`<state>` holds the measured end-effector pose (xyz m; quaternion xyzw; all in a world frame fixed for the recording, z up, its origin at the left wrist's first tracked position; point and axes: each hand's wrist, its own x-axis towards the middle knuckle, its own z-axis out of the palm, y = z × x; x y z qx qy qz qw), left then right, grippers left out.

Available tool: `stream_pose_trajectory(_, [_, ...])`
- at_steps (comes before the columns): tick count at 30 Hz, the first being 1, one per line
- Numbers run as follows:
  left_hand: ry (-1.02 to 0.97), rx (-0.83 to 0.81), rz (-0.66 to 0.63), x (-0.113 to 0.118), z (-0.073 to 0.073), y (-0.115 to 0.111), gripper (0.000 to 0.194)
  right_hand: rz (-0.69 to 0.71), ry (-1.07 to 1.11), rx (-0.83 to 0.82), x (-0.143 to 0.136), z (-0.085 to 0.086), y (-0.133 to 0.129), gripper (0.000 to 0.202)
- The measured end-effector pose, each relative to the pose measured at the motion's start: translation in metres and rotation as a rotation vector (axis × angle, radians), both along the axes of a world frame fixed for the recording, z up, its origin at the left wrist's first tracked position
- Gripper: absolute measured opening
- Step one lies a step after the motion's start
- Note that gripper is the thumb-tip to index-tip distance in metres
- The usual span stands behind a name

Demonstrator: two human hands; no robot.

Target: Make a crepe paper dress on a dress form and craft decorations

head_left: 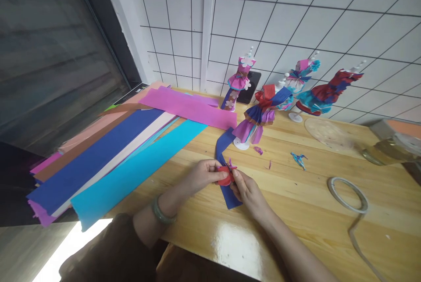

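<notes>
Between both hands is a small red paper piece (224, 176) with purple bits at its top. My left hand (206, 171) pinches its left side, thumb across the front. The fingers of my right hand (246, 189) close on its right edge. Under the hands, a dark blue paper strip (230, 198) lies on the wooden table and runs back toward a small dress form (265, 106) on a white round base, dressed in red, blue and purple paper. Small purple scraps (258, 151) lie beside that base.
Long coloured paper strips (138, 159) pile up at the left. More dressed forms (332, 91) and a dark phone (249, 89) stand along the tiled wall. At the right are a tape roll (347, 195), a glass cup (391, 146) and a twisted blue scrap (299, 160).
</notes>
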<state>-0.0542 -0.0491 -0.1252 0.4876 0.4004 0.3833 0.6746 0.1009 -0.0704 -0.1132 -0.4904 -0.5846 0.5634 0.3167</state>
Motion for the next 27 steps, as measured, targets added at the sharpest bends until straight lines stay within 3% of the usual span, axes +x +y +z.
stream_pose_trajectory(27, [-0.009,-0.017,-0.004,-0.0007,0.0017,-0.0004,0.026,0.021,-0.047,0.016,0.0023,-0.0011,-0.0005,0.042])
